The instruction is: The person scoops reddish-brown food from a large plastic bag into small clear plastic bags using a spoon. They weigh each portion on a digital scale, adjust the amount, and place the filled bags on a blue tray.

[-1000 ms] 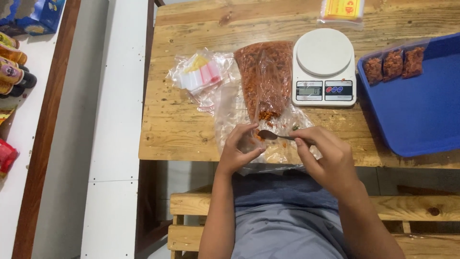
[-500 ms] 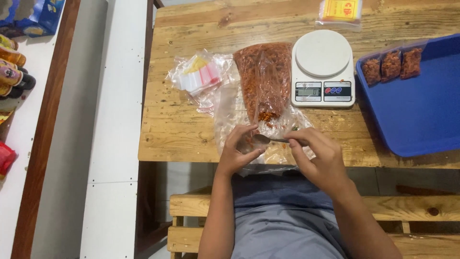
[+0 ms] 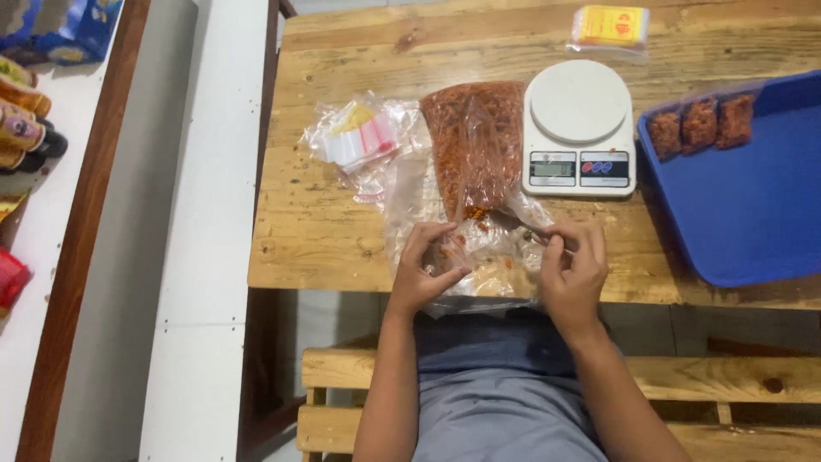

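Observation:
A large clear plastic bag (image 3: 475, 141) of red-brown crumbly food lies on the wooden table (image 3: 325, 231), its open mouth toward me. My left hand (image 3: 425, 272) pinches the left side of the bag's loose mouth. My right hand (image 3: 574, 269) is at the right side of the mouth, its fingers closed on the handle of a small metal spoon (image 3: 523, 228). The spoon's tip points left into the opening. A few crumbs lie inside the slack plastic between my hands.
A white kitchen scale (image 3: 580, 128) stands right of the bag. A blue tray (image 3: 753, 214) at the right holds three small filled packs (image 3: 699, 125). A packet of small coloured bags (image 3: 363, 139) lies to the left and a yellow packet (image 3: 609, 27) at the back. Bottles (image 3: 26, 128) stand far left.
My right hand has drawn the spoon a little to the right, out of the bag's mouth. My left hand has shifted slightly on the plastic.

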